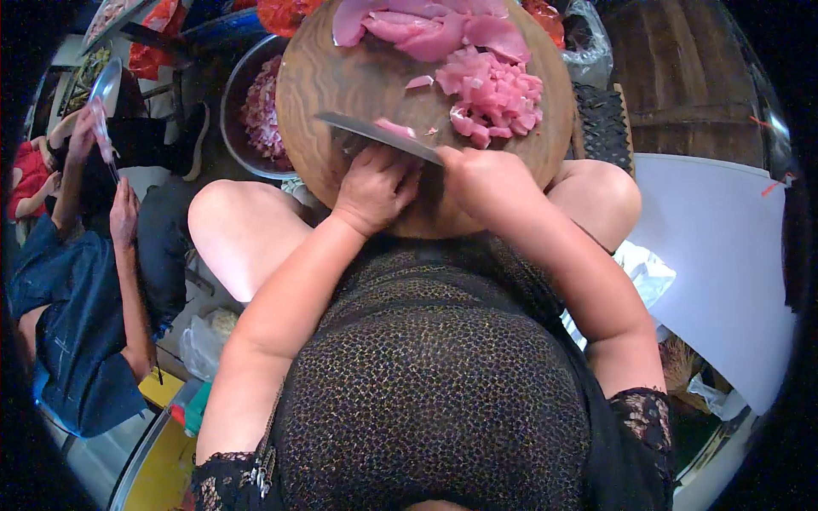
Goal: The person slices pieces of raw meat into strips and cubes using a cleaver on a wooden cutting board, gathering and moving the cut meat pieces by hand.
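Note:
My right hand (481,179) is closed round the handle of a kitchen knife (366,129), whose blade points left over a round wooden chopping board (311,85). My left hand (375,189) lies with curled fingers against the near side of the blade, pressing on a piece of meat. Only a pink bit of that meat (395,128) shows past the blade; my fingers hide the rest. To the right on the board is a pile of diced pink meat (494,95). Larger raw slices (426,30) lie along the far edge, and one small piece (419,82) sits apart.
Left of the board stands a metal bowl (230,128) with chopped meat (262,115). My knees flank the board. At the left another person (81,298) sits, both hands on a long thin item. A white panel (707,230) and a wooden surface (682,77) are on the right.

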Demonstrator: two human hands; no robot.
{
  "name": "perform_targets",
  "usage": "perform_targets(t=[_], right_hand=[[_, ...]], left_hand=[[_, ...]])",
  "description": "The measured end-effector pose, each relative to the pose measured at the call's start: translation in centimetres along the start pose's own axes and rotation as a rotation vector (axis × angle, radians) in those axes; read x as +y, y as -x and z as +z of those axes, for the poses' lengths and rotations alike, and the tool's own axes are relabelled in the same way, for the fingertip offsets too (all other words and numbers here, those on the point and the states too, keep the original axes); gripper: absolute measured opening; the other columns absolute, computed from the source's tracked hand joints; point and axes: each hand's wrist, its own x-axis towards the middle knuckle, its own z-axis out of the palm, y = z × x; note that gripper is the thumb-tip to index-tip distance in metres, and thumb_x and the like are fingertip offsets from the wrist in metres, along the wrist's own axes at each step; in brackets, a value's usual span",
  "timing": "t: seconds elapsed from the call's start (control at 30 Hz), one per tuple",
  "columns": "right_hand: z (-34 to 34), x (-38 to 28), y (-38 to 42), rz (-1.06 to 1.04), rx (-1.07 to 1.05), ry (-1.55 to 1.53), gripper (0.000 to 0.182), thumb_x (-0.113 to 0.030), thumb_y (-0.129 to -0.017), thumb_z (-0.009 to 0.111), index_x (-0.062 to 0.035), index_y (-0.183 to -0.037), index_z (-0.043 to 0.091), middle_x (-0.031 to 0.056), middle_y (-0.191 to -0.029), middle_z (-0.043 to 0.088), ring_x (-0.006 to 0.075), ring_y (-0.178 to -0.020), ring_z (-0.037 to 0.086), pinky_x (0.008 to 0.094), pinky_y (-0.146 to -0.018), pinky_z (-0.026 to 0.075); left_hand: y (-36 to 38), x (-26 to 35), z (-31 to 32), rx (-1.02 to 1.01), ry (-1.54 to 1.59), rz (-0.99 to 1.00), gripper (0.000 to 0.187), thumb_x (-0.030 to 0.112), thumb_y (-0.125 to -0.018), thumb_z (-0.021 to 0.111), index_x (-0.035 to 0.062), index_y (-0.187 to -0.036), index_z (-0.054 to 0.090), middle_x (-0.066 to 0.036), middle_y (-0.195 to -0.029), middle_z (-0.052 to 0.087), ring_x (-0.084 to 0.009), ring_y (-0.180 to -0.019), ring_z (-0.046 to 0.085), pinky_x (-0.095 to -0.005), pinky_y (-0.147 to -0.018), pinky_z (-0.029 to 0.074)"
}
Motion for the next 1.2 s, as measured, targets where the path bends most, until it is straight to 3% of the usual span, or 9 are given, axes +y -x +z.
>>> perform_targets(t=[0.07, 0.2, 0.27, 0.3, 0.53, 0.67, 0.93, 1.1, 1.2], right_hand=[[0.7, 0.2, -1.7, -0.029, 0.041, 0.017, 0.016, -0.013, -0.085, 0.052, -0.0057, -0.095, 0.061, 0.0174, -0.082, 0.069, 0.0343, -0.073, 0.069, 0.0477, -0.063, 0.056], [1.3, 1.4, -1.9, -0.018, 0.291, -0.149, 0.015, -0.016, -0.086, 0.054, -0.0075, -0.091, 0.065, 0.0165, -0.081, 0.069, 0.0354, -0.075, 0.068, 0.0488, -0.066, 0.055], [1.1, 2.1, -0.1, -0.001, 0.38, -0.154, 0.018, -0.017, -0.086, 0.056, -0.0097, -0.099, 0.066, 0.017, -0.081, 0.068, 0.0363, -0.077, 0.067, 0.0488, -0.066, 0.054], [0.5, 2.1, 1.4, 0.011, 0.304, -0.129, 0.024, -0.017, -0.086, 0.057, -0.011, -0.108, 0.065, 0.0169, -0.082, 0.068, 0.0361, -0.077, 0.067, 0.049, -0.067, 0.054], [-0.2, 2.7, 7.0, 0.023, 0.132, -0.059, 0.028, -0.017, -0.085, 0.058, -0.0092, -0.111, 0.061, 0.0155, -0.08, 0.067, 0.0343, -0.074, 0.068, 0.0478, -0.063, 0.054], [-1.0, 2.5, 6.8, 0.012, 0.083, -0.007, 0.024, -0.013, -0.084, 0.058, -0.0059, -0.107, 0.063, 0.0158, -0.075, 0.066, 0.0335, -0.069, 0.067, 0.0446, -0.06, 0.054], [-1.9, 1.4, 3.3, 0.019, -0.093, -0.051, 0.018, -0.009, -0.082, 0.057, -0.0045, -0.098, 0.064, 0.0163, -0.074, 0.066, 0.0341, -0.07, 0.068, 0.045, -0.059, 0.054], [0.4, -0.2, -0.8, -0.038, 0.039, 0.006, 0.019, -0.012, -0.082, 0.057, -0.008, -0.098, 0.065, 0.0155, -0.075, 0.067, 0.034, -0.07, 0.068, 0.0458, -0.059, 0.054], [1.1, 0.7, -1.1, 0.034, 0.264, -0.047, 0.028, -0.016, -0.086, 0.056, -0.0107, -0.112, 0.066, 0.0167, -0.079, 0.067, 0.0344, -0.071, 0.067, 0.0457, -0.062, 0.054]], left_hand=[[0.1, 0.3, -0.3, -0.027, -0.033, -0.024, 0.035, 0.015, -0.077, 0.069, 0.0054, -0.111, 0.066, -0.013, -0.116, 0.061, -0.0316, -0.109, 0.056, -0.0432, -0.097, 0.045], [-0.3, 0.4, -0.7, 0.025, -0.017, 0.031, 0.034, 0.016, -0.077, 0.068, 0.0057, -0.11, 0.066, -0.012, -0.114, 0.061, -0.0309, -0.107, 0.057, -0.0422, -0.095, 0.046], [-0.4, 1.3, -1.6, 0.05, -0.097, 0.074, 0.035, 0.017, -0.078, 0.068, 0.0064, -0.111, 0.066, -0.011, -0.113, 0.061, -0.0306, -0.105, 0.057, -0.0418, -0.093, 0.046], [0.1, 1.4, -1.5, 0.045, -0.092, 0.068, 0.035, 0.017, -0.078, 0.068, 0.0064, -0.111, 0.066, -0.011, -0.113, 0.061, -0.0306, -0.105, 0.057, -0.0418, -0.093, 0.046], [1.0, 0.8, -0.4, -0.011, -0.055, -0.04, 0.032, 0.022, -0.082, 0.069, 0.01, -0.112, 0.064, -0.015, -0.119, 0.058, -0.0387, -0.11, 0.053, -0.0493, -0.099, 0.043], [0.3, 1.1, -0.6, 0.063, -0.073, -0.01, 0.027, 0.018, -0.079, 0.068, 0.0087, -0.104, 0.067, -0.01, -0.108, 0.059, -0.0316, -0.105, 0.055, -0.0448, -0.09, 0.047], [0.3, 0.5, -0.8, 0.054, -0.023, 0.002, 0.026, 0.016, -0.077, 0.068, 0.0079, -0.102, 0.068, -0.011, -0.106, 0.06, -0.0337, -0.103, 0.056, -0.0441, -0.094, 0.046], [0.5, 0.6, -0.5, 0.053, -0.014, -0.002, 0.031, 0.014, -0.076, 0.069, 0.0082, -0.106, 0.067, -0.012, -0.108, 0.06, -0.0343, -0.1, 0.057, -0.043, -0.091, 0.047], [0.0, 1.2, -1.6, 0.008, 0.001, -0.012, 0.034, 0.013, -0.076, 0.068, 0.0088, -0.11, 0.066, -0.012, -0.108, 0.06, -0.033, -0.1, 0.057, -0.0424, -0.089, 0.047]])
